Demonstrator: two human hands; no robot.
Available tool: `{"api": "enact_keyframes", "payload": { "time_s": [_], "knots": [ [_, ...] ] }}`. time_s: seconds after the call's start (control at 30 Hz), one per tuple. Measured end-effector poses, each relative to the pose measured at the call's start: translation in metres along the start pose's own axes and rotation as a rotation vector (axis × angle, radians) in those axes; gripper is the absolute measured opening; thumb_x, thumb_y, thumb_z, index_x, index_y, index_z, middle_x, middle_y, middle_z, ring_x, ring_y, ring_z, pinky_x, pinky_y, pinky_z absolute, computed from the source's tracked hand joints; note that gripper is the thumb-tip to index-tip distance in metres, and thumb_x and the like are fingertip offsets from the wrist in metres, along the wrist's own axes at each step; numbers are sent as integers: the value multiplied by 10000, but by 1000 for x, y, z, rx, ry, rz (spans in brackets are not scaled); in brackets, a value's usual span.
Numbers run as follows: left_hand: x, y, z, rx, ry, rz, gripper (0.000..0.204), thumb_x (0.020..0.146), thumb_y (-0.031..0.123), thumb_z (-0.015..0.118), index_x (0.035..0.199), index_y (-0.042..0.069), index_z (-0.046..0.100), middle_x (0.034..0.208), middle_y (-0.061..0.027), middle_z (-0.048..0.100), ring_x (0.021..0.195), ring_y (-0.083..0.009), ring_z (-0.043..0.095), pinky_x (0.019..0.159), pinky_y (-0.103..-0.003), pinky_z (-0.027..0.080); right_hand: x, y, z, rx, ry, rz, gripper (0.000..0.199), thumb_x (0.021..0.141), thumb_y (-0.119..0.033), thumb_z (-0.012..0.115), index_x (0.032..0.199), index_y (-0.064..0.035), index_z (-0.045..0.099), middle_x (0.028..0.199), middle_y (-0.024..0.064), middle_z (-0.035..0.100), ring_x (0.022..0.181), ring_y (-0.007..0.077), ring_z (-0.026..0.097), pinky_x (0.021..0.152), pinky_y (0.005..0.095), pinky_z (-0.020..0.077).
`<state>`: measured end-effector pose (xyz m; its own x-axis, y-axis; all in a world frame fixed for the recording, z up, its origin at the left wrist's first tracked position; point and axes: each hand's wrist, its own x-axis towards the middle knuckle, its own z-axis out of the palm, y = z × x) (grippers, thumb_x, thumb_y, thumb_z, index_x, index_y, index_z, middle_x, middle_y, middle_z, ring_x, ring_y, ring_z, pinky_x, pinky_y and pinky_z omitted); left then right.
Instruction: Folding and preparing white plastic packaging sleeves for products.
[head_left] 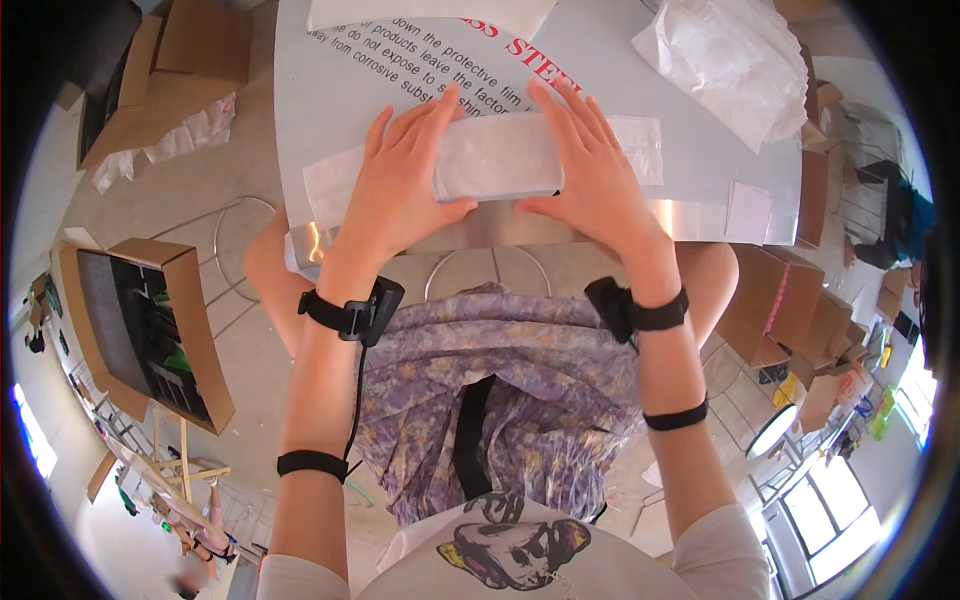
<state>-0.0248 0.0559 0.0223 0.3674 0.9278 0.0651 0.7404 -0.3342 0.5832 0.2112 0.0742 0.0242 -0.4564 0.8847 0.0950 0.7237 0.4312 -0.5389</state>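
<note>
A long white plastic packet (500,158) lies along the near edge of the tabletop (700,185); the left hand (400,185) and right hand (600,180) sit over it, fingers spread toward its far side, thumbs at its near side, its middle bare between them, its ends reaching past both; whether they pinch it I cannot tell. Near the right edge lies a crumpled white bag (730,65); a small white card (748,210) is by the near right corner.

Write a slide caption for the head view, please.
Left hand and right hand spread over a long white plastic packet on a grey table, crumpled white plastic beyond.
</note>
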Motion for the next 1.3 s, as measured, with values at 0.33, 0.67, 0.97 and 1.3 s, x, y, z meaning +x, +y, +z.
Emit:
{"api": "enact_keyframes", "payload": {
  "time_s": [0.33,0.67,0.97,1.3],
  "knots": [
    [-6,-9,-3,3,23,-16,1087,610,163,867,1533,128,296,1304,-53,613,1283,-271,493,1182,-521,240,12,8,-2,67,-120,-66,1052,615,-188,880,1509,-99,331,1358,71,569,1345,303,438,1211,465,271],
    [-6,-9,-7,45,20,3,1057,606,179,879,1513,124,340,1384,-46,554,1322,-247,465,1169,-509,264,2,19,-13,21,-104,-36,1041,637,-202,872,1510,-97,315,1381,112,545,1362,318,424,1202,465,290],
    [-8,-9,-7,7,19,7,1047,619,157,866,1519,139,332,1317,-33,598,1306,-248,476,1175,-522,256,1,21,-13,61,-117,-28,1007,666,-142,851,1512,-87,306,1367,99,556,1340,331,447,1204,476,282],
    [-7,-10,-7,-8,19,10,1044,621,138,857,1522,156,330,1299,-47,601,1297,-262,481,1181,-524,250,-2,22,-18,52,-130,-22,1043,657,-134,847,1527,-92,274,1369,100,553,1356,326,429,1209,487,265]
  ]
}}
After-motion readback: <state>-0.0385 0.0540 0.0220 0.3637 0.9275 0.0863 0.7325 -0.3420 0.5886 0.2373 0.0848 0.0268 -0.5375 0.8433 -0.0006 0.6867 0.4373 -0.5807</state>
